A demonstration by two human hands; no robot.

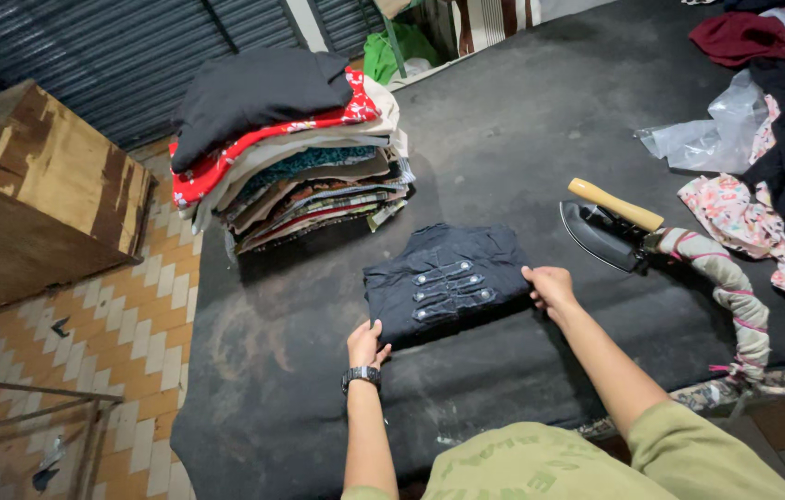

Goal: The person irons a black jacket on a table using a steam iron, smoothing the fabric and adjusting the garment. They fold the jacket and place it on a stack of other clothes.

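Observation:
A folded dark garment (445, 281) with rows of small metal clasps lies on the black padded table (522, 130). My left hand (365, 343), with a black watch on the wrist, grips the garment's near left corner. At the garment's right edge my right hand (550, 287) pinches the cloth. Behind it to the left stands a tall stack of folded clothes (300, 157), topped by a black piece.
A heavy iron (607, 227) with a wooden handle rests to the right, its cloth-wrapped cord (735, 296) trailing to the table edge. Loose clothes (781, 139) and a clear plastic bag (712, 134) fill the far right. A wooden box (40, 194) stands at left over tiled floor (124, 352).

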